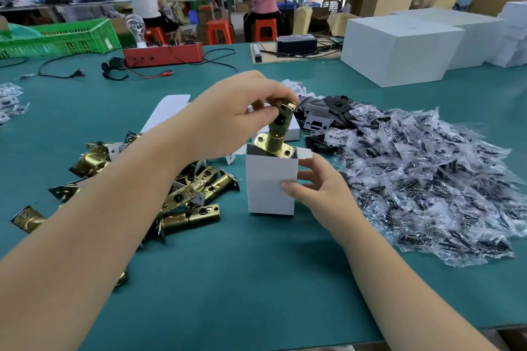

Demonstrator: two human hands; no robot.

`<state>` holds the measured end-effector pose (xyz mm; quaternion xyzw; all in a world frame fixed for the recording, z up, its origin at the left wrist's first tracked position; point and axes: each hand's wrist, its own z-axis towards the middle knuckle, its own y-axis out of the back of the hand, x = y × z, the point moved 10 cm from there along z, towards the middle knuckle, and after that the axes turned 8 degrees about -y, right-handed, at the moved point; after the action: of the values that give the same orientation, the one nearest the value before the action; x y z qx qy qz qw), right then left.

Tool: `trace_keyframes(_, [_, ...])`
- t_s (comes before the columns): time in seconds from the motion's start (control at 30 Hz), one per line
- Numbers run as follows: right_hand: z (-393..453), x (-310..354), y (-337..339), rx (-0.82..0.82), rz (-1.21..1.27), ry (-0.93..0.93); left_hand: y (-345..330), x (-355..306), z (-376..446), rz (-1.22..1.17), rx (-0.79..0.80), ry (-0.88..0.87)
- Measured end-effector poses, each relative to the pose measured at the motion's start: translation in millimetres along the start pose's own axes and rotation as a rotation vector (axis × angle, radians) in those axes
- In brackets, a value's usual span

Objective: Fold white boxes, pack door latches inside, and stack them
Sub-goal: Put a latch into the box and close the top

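Packing step right now: left hand [242, 111] pinches the top of a brass latch [278, 129] and holds it upright with the faceplate end just at the mouth of the box [271, 179], so it's partly in at most. Right hand [319, 188] grips the box by its side, thumb on the front, keeping it standing on the green tabletop [256, 279]. Next move, I'd guess, is lowering the latch straight down so the plate clears the flaps, then closing the top. More latches [194, 194] lie just left of the box, bagged parts [427, 179] piled to the right.
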<state>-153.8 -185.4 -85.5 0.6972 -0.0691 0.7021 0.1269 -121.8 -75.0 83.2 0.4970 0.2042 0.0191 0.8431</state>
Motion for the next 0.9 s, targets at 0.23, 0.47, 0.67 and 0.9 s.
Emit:
trace_keyframes(0.23, [-3,6,1,-0.035,0.015,0.038,-7,20,-2,0.153,-0.001,0.114])
trace_keyframes(0.47, [1,5,1,-0.026,0.035,0.020,-41,37,-13,0.147,0.168,0.128])
trace_keyframes(0.67, [1,3,1,-0.029,0.031,0.009,-45,65,-13,-0.022,0.226,0.241])
trace_keyframes(0.9, [3,1,2,-0.051,0.023,-0.001,-42,189,-6,0.139,0.145,0.596])
